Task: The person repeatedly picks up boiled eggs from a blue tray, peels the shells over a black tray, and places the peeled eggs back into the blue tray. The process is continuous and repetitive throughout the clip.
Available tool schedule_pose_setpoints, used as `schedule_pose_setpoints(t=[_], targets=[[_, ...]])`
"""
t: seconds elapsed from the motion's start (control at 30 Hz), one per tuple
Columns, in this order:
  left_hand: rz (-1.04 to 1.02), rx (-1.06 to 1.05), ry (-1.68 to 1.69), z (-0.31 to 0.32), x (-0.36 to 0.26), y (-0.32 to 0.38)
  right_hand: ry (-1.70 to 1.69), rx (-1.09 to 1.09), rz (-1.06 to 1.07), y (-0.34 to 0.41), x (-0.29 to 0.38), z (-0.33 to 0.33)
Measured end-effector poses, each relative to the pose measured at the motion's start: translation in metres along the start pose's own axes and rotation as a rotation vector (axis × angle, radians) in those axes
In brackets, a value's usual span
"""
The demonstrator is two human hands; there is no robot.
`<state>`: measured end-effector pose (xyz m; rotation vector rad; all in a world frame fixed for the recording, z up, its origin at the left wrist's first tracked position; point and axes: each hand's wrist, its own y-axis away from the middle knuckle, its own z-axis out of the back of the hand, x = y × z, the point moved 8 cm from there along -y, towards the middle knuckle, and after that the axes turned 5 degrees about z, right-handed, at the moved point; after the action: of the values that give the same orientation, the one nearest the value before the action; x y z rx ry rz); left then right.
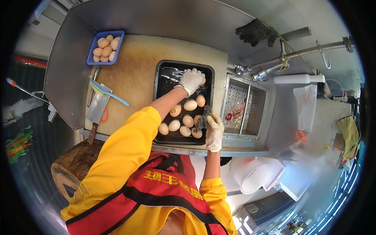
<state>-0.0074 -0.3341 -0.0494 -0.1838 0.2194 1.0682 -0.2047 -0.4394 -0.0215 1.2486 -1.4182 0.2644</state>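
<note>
A black rectangular tray holds brown eggs and a little water. My left hand, in a clear plastic glove, reaches into the tray's far right part, its fingers curled over an egg that is partly hidden. At the tray's right edge, my right hand, also gloved, grips a grey mesh scouring pad. The pad hangs over the eggs at the near right, covering parts of them.
A blue basket of eggs stands at the back left. Below it lie a cleaver, a blue-handled brush and orange-handled scissors. Right of the board is a metal sink with a faucet above.
</note>
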Motion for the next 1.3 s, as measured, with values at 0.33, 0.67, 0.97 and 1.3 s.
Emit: schedule_pose_setpoints(t=[0.33,0.67,0.97,1.3], targets=[[0.825,0.447,1.961,-0.033,0.047,0.113,0.727,0.135,0.459,-0.024,0.026,-0.069],[1.119,0.162,2.412,-0.055,0.058,0.139,1.055,0.319,0.544,-0.056,-0.024,-0.139],[1.241,0.129,2.380,-0.058,0.061,0.138,1.081,0.297,0.686,-0.042,-0.024,-0.145],[1.214,0.354,2.159,-0.071,0.066,0.146,1.446,0.360,0.687,-0.071,-0.021,-0.139]])
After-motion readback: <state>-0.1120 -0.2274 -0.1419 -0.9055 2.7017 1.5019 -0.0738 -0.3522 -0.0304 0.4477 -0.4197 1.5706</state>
